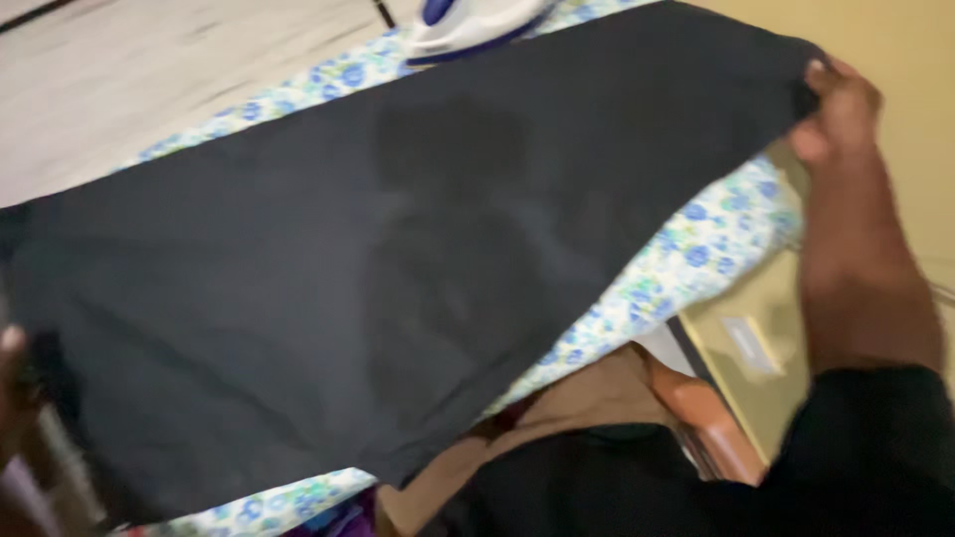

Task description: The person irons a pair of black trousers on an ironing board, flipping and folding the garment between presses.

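Black sleeve cuff [875, 447] fills the lower right corner, closest to the lens, and from it the right forearm runs up and away to the right hand [841, 109]. That hand is curled shut, pinching the far right corner of a black cloth [398, 259] between thumb and fingers, knuckles turned toward the camera. At the opposite edge of the view the left hand [12, 398] shows only as a sliver of fingers; it sits against the cloth's left end, but whether it is clamped on the fabric cannot be told.

Between the two hands the black cloth is stretched out long and mostly flat, slanting from the left hand up to the right one. It is plain and dark, with soft creases near the left hand and a slightly darker patch about midway. It lies over an ironing board with a blue floral cover [696, 249], whose pattern shows just below the right hand and along the cloth's edges.

Beyond the cloth, well left of the right hand, a white and blue iron [468, 22] rests on the board. Under the right forearm lies a flat tan box [756, 348], closed, its contents hidden, with brown fabric [587, 398] beside it.
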